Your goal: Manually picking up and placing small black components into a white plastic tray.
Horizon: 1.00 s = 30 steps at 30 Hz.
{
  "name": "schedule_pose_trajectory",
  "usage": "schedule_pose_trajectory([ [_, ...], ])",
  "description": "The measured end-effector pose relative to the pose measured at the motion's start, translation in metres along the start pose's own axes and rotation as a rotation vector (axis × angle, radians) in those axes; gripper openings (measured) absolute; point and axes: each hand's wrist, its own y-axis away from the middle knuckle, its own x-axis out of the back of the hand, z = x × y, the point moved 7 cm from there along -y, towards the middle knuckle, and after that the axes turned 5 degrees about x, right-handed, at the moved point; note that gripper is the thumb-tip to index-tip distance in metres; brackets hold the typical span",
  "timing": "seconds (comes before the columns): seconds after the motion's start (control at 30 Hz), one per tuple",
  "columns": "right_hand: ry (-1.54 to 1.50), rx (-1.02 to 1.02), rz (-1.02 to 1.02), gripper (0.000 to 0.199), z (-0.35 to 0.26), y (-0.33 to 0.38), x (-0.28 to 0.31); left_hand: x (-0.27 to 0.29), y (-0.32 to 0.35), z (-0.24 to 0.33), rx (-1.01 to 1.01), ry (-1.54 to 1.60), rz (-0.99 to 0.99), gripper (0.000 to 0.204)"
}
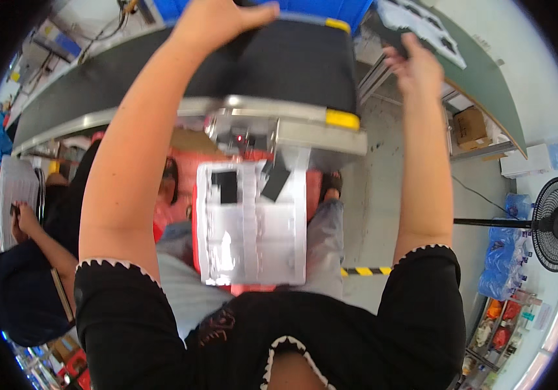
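Observation:
My left hand [210, 21] reaches over the black conveyor belt [279, 65] at the top of the view. Its thumb stretches to the right beside something dark; its other fingers are cut off by the upper edge. Far right, my right hand [418, 68] is blurred, thumb and fingers closed around a dark flat piece [388, 36] beside the green table. A white tray [277, 250] with shallow compartments rests on my lap. Two black flat pieces lie in its far part, one square [225, 187] and one tilted [275, 182].
A blue bin [305, 8] stands beyond the belt. Another white tray [431, 29] with dark pieces lies on the green table [490, 81]. A metal housing [318, 140] juts from the belt's near side. At left sits another person [28, 279]; a black fan [555, 224] stands at right.

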Motion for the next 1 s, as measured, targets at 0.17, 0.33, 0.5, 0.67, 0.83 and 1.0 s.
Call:
schedule_pose_trajectory([
  [0.17, -0.109, 0.117, -0.449, 0.02, -0.083, 0.151, -0.01, 0.086, 0.097, -0.009, 0.455, 0.227, 0.158, 0.045],
  [0.33, 0.516, -0.635, -1.069, 0.021, 0.04, 0.28, 0.027, 0.028, 0.262, -0.018, 0.602, 0.33, -0.25, 0.041],
  [0.5, 0.801, -0.727, -1.318, 0.022, 0.164, 0.327, 0.021, -0.043, 0.38, -0.047, 0.663, 0.112, -0.419, 0.035],
  [0.67, 1.217, -0.103, -1.259, 0.04, 0.196, 0.323, 0.016, -0.064, 0.397, -0.046, 0.577, -0.143, -0.456, 0.052],
  [0.83, 1.262, 0.424, -1.213, 0.072, 0.168, 0.361, 0.025, -0.061, 0.423, -0.026, 0.389, -0.095, -0.558, 0.068],
  [1.0, 1.411, 0.515, -1.211, 0.062, 0.183, 0.414, 0.059, -0.07, 0.463, -0.014, 0.341, -0.362, -0.631, 0.06],
])
